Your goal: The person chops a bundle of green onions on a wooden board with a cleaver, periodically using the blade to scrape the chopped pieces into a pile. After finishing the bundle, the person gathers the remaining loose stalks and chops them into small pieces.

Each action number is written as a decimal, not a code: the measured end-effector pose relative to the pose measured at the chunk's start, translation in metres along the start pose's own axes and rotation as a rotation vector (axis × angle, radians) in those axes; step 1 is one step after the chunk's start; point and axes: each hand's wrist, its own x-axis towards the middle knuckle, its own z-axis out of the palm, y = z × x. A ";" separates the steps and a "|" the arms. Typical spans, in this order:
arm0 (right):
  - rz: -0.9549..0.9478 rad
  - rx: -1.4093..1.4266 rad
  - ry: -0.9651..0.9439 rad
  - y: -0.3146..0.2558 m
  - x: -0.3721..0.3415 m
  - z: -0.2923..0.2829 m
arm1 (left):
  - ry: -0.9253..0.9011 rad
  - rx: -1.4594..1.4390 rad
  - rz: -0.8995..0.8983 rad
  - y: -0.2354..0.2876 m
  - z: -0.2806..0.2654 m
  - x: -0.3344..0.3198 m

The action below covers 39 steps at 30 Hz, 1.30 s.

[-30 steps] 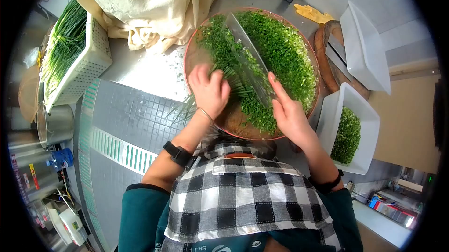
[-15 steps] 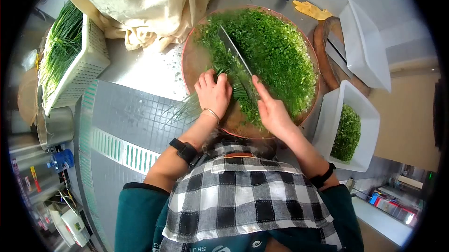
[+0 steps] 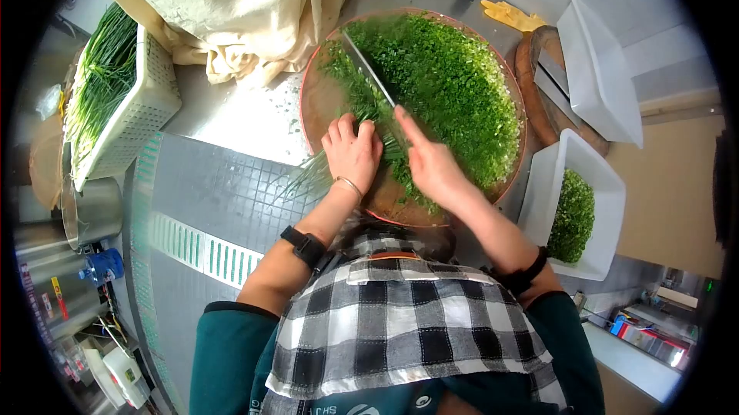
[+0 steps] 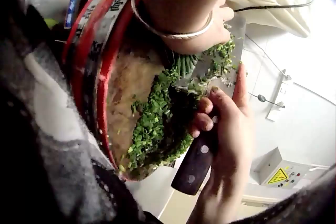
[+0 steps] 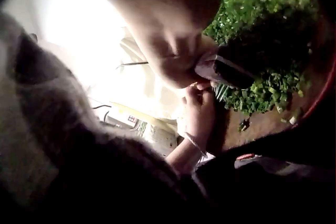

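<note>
My left hand [image 3: 352, 155] holds down a bunch of green onions [image 3: 306, 178] on a round, red-rimmed chopping block [image 3: 322, 107], fingers curled over the stalks. Their long ends stick out to the left, past the block's edge. Close beside those fingers, my right hand [image 3: 435, 169] grips a cleaver [image 3: 371, 68] by its dark riveted handle [image 4: 195, 163], its forefinger lying along the blade. Bits of green cling to the blade's side. Chopped green onions [image 3: 454, 84] cover much of the block, paler toward the right edge.
Whole green onions fill a white perforated basket [image 3: 142, 107] at the left. A cream cloth [image 3: 239, 7] lies behind. To the right stand a white tub [image 3: 604, 222] with chopped greens, another tub [image 3: 600, 68], a smaller wooden board [image 3: 527, 76] with a blade on it, and a yellow glove [image 3: 512, 16].
The right hand and cleaver have shifted left, toward the left hand. The left hand moved slightly right and down at first, then stayed in place on the bunch.
</note>
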 end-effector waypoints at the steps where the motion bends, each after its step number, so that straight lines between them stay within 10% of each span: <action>1: 0.053 0.024 -0.033 -0.005 -0.003 -0.012 | 0.018 -0.005 0.010 0.001 0.000 0.001; 7: -0.201 0.108 0.126 -0.007 -0.066 -0.026 | 0.059 -0.015 0.006 0.002 0.002 0.003; 16: 0.055 -0.016 -0.020 -0.005 -0.002 -0.001 | 0.033 -0.026 0.009 0.002 -0.002 0.002; 39: -0.102 0.004 0.078 -0.006 -0.030 -0.009 | 0.070 -0.153 0.043 -0.019 0.005 -0.004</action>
